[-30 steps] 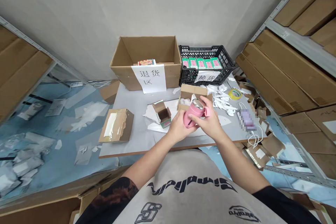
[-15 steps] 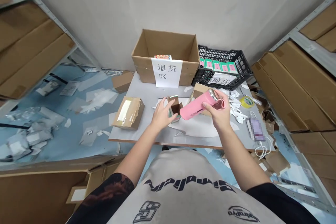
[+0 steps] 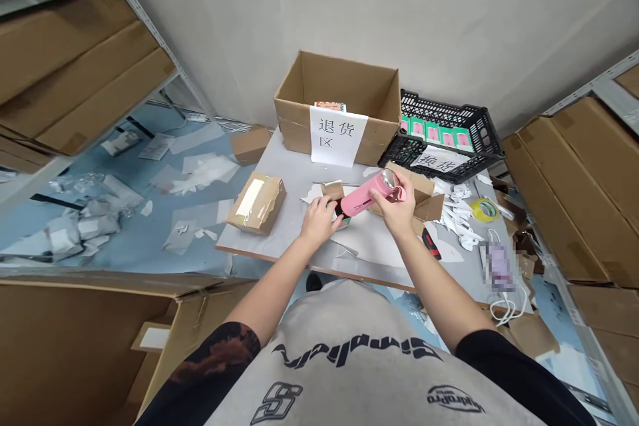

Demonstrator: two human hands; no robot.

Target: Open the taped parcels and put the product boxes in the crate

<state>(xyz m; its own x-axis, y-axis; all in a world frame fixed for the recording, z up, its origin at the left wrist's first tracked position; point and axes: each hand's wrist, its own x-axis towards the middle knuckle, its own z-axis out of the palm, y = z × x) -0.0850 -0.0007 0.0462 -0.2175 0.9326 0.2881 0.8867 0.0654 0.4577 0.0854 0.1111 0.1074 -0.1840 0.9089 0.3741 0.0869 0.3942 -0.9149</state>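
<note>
Right hand [image 3: 398,208] is clasping a smooth pink cylinder [image 3: 360,198], chrome-domed, tilting over flat grey table [image 3: 294,213] centre. Corrugated box [image 3: 344,103] is sitting at 12 o'clock. Left hand [image 3: 318,221] is pinching small open carton [image 3: 332,192] at cylinder's 8 o'clock end.

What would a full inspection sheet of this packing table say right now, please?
Surface: grey table, partly covered by white paper sheets.
Job's things: pink device, silver-topped, lower end at the small open box.
Clutter: taped carton, signed big carton, black crate, yellow tape roll, white scraps.
Hands: right hand grips the device; left hand curled on the small box.
Cables: white cable by the table's right edge.
Surroundings: carton-filled shelves both sides; littered blue floor.
</note>
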